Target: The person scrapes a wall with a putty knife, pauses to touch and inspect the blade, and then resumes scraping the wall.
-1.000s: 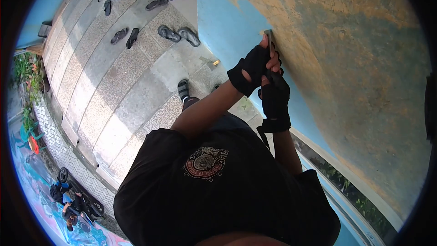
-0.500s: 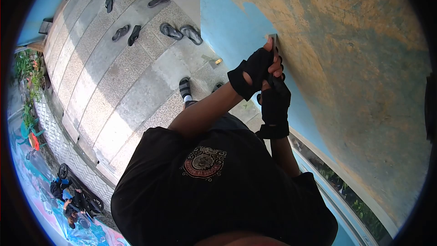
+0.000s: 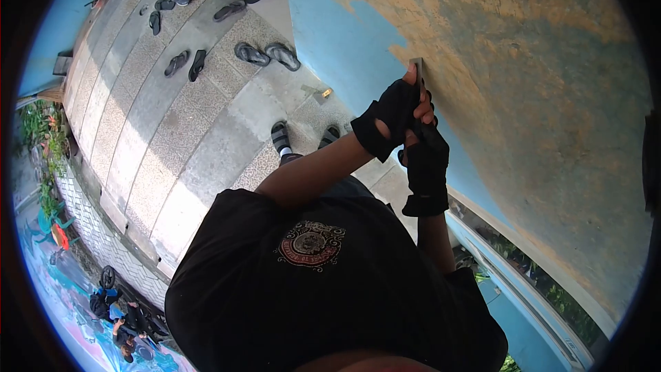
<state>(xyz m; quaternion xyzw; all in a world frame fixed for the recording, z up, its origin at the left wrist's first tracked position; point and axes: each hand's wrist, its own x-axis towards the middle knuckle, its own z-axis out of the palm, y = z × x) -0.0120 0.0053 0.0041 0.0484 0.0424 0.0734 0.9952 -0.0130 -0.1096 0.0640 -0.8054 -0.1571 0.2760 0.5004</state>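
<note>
Both hands wear black fingerless gloves and are closed one above the other on a scraper with a flat metal blade (image 3: 418,72). My left hand (image 3: 396,114) is nearer the blade, its thumb laid along the metal. Just below it, my right hand (image 3: 427,162) wraps the handle end, which the fingers and gloves mostly hide. The blade tip meets or nearly meets the wall (image 3: 509,96), where light blue paint borders a patchy tan and grey area.
Several sandals and shoes (image 3: 251,54) lie on the tiled floor (image 3: 206,120) to the left. A small yellow object (image 3: 327,92) lies near the wall base. A window ledge (image 3: 516,289) runs at lower right. A person (image 3: 124,334) is beside a motorbike at lower left.
The view has shifted slightly. The hands and scraper sit a little lower and farther right in the view, with the same grip.
</note>
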